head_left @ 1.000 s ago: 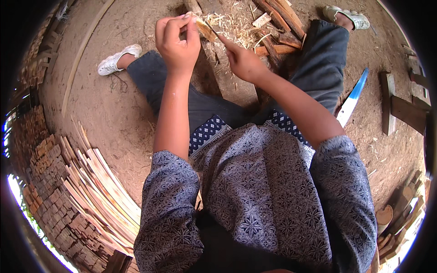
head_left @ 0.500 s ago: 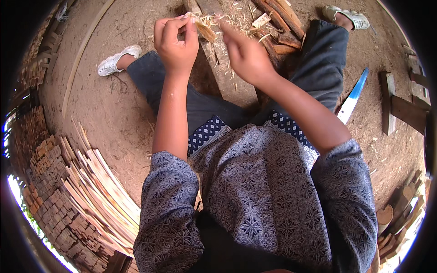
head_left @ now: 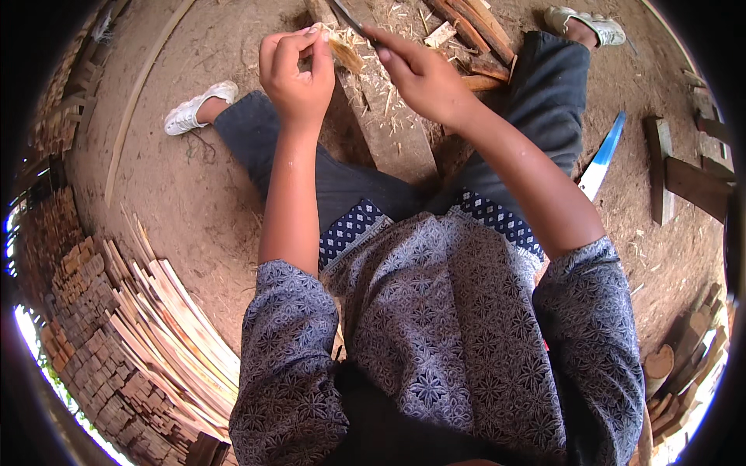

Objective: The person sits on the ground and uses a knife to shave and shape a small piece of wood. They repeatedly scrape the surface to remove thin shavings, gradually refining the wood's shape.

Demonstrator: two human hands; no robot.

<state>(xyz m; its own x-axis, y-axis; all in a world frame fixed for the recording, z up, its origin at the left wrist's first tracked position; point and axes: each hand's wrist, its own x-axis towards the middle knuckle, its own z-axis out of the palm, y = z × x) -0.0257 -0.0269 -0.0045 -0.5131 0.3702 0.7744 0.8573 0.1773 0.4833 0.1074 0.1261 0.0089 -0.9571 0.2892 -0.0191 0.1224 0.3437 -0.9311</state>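
Observation:
My left hand [head_left: 296,74] is closed, pinching a small yellow-brown piece of wood [head_left: 346,56] between thumb and fingertips. To its right, my right hand [head_left: 426,78] is closed around a knife, with the handle mostly hidden in the fingers. The dark knife blade [head_left: 346,15] points up and to the left, past the wood piece and apart from it. Under both hands a wooden plank [head_left: 400,147] lies between my legs, strewn with pale shavings [head_left: 381,101].
Split wood pieces [head_left: 466,27] lie beyond my right hand. A saw with a blue and white blade [head_left: 602,159] is by my right leg. Long pale strips [head_left: 175,311] and stacked wood blocks [head_left: 101,373] fill the left side. Timber pieces [head_left: 676,179] stand at right.
My right hand has shifted slightly up and right, and the knife blade, smeared and hidden before, now shows clearly. My left hand still pinches the wood piece in almost the same place.

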